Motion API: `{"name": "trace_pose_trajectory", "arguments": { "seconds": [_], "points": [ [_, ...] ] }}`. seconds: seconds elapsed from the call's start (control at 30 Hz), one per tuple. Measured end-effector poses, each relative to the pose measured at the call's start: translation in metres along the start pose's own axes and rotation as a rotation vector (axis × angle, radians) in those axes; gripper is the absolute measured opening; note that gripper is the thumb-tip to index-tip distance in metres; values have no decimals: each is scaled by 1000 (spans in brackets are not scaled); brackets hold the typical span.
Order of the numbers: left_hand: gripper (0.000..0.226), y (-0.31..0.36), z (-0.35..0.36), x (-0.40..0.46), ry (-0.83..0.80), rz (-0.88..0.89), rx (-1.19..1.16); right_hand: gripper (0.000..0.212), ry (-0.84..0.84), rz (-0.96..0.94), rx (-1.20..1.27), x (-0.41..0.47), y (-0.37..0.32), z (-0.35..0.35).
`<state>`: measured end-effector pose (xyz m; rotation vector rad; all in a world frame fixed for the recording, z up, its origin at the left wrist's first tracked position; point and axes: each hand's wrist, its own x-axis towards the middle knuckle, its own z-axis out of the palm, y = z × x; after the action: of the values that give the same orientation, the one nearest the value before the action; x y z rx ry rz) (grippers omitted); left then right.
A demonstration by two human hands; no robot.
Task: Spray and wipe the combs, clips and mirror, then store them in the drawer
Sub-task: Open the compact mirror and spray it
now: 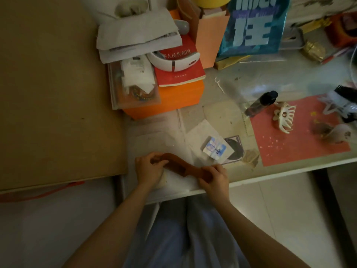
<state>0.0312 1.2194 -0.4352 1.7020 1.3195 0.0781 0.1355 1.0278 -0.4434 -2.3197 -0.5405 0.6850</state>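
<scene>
- Two bare forearms reach up from the bottom of the view, over a lap in pale blue cloth, to the near edge of a white desk (pixel 270 174).
- Left hand (pixel 149 170) curls its fingers over one end of a brown comb (pixel 180 165), thumb on top. A pale cloth (pixel 163 180) shows under this hand; whether the hand holds it cannot be told.
- Right hand (pixel 213 179) pinches the comb's other end, fingers wrapped round it.
- Comb lies slantwise between the hands, just above the desk's near edge, left end farther from the viewer.
- Writing: a red book (pixel 180 74) shows white Chinese characters, partly covered by a white curved device (pixel 173 61). A blue bag (pixel 253 26) at the far edge bears one large pale character.
- Red book sits on an orange box (pixel 173 99) toward the desk's far left corner, with folded papers (pixel 135 33) stacked beside it.
- Small blue-and-white packet (pixel 214 147) lies on paper just beyond the right hand.
- Red mat (pixel 289 144) covers the desk's right side. A dark spray bottle (pixel 260 103) lies tipped at the mat's far left corner.
- Cream claw clip (pixel 284 118) rests on the mat beside the bottle; a second, brownish clip (pixel 332 132) lies nearer the right edge, blurred.
- Black-and-white brush (pixel 345 101) lies at the right edge.
- White floss pick (pixel 219 85) lies on bare desk between the orange box and the bottle.
- Large brown board (pixel 58 93) fills the left of the view, touching the desk's left edge.
</scene>
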Motion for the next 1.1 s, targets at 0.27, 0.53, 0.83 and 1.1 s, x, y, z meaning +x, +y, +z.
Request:
{"name": "trace_pose_trajectory", "arguments": {
  "seconds": [0.27,0.53,0.83,1.1],
  "points": [
    [30,-4,6,-3,55,68,66,36,36,-71,-14,-3,13,0],
    [28,-8,7,-2,68,78,100,35,-5,-43,4,1,14,-5],
    [36,5,8,-15,96,113,187,48,-34,-4,102,7,7,-28],
    [29,57,41,-24,-55,280,176,58,121,57,165,35,13,-65]
  ]
}}
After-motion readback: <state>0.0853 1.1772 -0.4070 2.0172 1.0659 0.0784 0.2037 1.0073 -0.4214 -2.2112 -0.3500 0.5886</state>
